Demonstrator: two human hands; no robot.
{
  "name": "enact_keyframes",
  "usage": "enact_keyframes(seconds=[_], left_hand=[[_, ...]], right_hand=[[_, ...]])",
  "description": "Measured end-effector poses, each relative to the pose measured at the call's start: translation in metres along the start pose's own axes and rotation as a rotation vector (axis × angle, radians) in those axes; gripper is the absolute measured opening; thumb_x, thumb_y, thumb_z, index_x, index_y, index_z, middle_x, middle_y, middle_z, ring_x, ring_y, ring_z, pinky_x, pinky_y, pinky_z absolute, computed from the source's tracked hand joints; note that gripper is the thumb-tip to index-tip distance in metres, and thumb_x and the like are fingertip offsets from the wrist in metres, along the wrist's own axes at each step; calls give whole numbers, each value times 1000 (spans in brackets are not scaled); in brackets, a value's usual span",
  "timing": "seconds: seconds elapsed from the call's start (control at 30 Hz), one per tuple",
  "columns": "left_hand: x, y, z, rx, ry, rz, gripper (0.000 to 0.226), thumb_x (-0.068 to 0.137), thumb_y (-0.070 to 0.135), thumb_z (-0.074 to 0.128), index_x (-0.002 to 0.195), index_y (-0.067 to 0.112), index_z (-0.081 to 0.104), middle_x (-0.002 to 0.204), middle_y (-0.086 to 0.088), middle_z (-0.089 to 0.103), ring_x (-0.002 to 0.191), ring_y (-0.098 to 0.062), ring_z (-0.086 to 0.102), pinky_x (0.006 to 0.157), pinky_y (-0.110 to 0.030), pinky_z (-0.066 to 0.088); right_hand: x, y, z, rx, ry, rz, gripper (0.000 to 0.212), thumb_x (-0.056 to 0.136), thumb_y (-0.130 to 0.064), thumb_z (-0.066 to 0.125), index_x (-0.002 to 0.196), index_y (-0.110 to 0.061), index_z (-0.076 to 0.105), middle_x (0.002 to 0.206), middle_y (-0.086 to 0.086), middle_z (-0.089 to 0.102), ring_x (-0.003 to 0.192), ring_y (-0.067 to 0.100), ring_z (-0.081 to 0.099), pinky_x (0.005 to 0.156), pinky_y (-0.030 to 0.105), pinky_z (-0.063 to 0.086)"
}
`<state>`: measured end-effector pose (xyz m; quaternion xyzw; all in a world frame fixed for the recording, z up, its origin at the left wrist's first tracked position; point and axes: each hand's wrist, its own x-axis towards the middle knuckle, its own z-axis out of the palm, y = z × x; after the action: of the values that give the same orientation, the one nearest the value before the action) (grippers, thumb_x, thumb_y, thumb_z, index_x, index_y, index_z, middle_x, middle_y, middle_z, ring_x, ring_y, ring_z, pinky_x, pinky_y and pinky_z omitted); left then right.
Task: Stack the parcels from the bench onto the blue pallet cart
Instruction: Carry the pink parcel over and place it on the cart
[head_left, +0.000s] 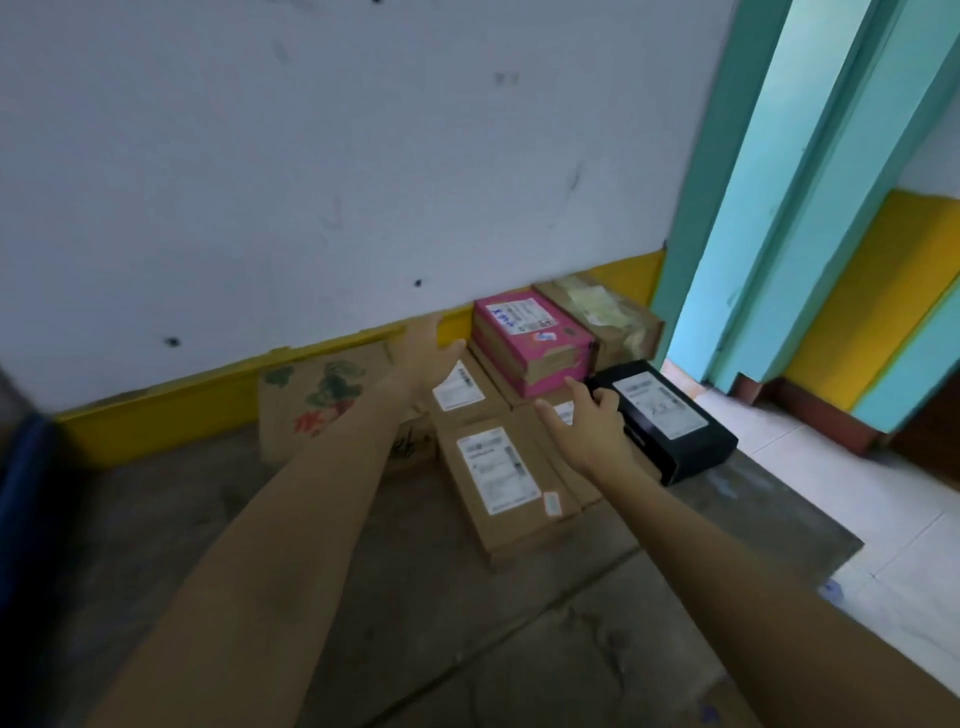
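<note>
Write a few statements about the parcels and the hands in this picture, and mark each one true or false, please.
1. The pink parcel lies on top of brown parcels. True.
2. The black parcel is at the left end of the group. False: it is at the right end, beside the pink one.
3. The left hand and the right hand both reach toward the parcels with fingers spread, and neither grips one. True.
4. The nearest brown parcel has no label. False: a white label is on its top face.
</note>
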<state>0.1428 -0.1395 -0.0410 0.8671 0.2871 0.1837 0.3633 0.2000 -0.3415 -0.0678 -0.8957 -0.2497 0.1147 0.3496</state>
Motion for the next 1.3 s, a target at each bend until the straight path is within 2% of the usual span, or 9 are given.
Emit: enact_keyframes(seconds=[0.2, 0.37, 0.47, 0.57, 0.67, 0.83, 1.07, 1.2, 1.3], left_hand=[[110, -17, 52, 3, -15, 13, 49, 93, 18, 52, 138, 6, 38, 142, -16, 42, 131, -28, 39, 97, -24, 29], [177, -31, 80, 45, -72, -25, 53, 94, 25, 51, 142, 11, 32, 142, -19, 35, 131, -32, 37, 108, -41, 33], [204, -42, 96, 50, -115, 11, 49, 94, 23, 52, 139, 12, 37, 140, -16, 39, 131, -29, 39, 107, -40, 37], [219, -54, 108, 16, -135, -40, 51, 95, 26, 50, 142, 16, 33, 145, -14, 30, 130, -28, 39, 100, -36, 42], [226, -62, 111, -55, -132, -87, 53, 95, 30, 50, 143, 19, 32, 145, -13, 21, 129, -30, 39, 98, -36, 45], [224, -66, 110, -93, -87, -83, 56, 90, 32, 58, 139, 19, 35, 141, -11, 23, 127, -30, 39, 100, -41, 46], [189, -71, 87, -159, -30, -151, 67, 84, 38, 65, 139, 15, 34, 138, -12, 21, 107, -19, 41, 85, -24, 43], [160, -60, 59, -171, 20, -140, 62, 83, 36, 67, 132, 9, 41, 132, -14, 38, 106, -21, 53, 84, -30, 52], [130, -48, 31, -193, 50, -149, 57, 84, 36, 65, 126, 7, 41, 122, -14, 56, 99, -23, 62, 76, -32, 56]], right_hand=[[90, 12, 27, 147, 8, 69, 64, 91, -47, 47, 145, -22, 23, 150, 15, 9, 136, 37, 23, 108, 49, 31], [138, 20, 49, 246, 26, 98, 66, 91, -45, 50, 146, -25, 20, 149, 11, 7, 133, 34, 30, 106, 44, 35], [158, 22, 65, 340, 57, 125, 73, 90, -48, 50, 149, -30, 11, 153, 4, 1, 136, 30, 30, 106, 39, 33], [167, 23, 80, 428, 83, 150, 74, 90, -48, 50, 148, -35, 7, 156, 0, -2, 141, 26, 22, 108, 40, 30], [172, 22, 91, 411, 117, 144, 75, 90, -47, 50, 148, -36, 3, 158, -2, -4, 144, 23, 13, 110, 41, 26], [173, 19, 98, 427, 161, 161, 79, 90, -44, 51, 149, -30, 1, 159, -2, -4, 144, 24, 8, 114, 42, 19], [153, 13, 88, 496, 192, 167, 76, 90, -42, 53, 149, -24, 8, 156, 2, 18, 141, 27, 20, 115, 47, 21], [130, -4, 77, 472, 191, 142, 75, 90, -45, 52, 149, -26, 9, 156, 0, 18, 140, 29, 19, 113, 44, 22], [107, -21, 63, 452, 191, 88, 73, 90, -45, 50, 149, -27, 10, 156, 0, 19, 140, 31, 18, 112, 45, 21]])
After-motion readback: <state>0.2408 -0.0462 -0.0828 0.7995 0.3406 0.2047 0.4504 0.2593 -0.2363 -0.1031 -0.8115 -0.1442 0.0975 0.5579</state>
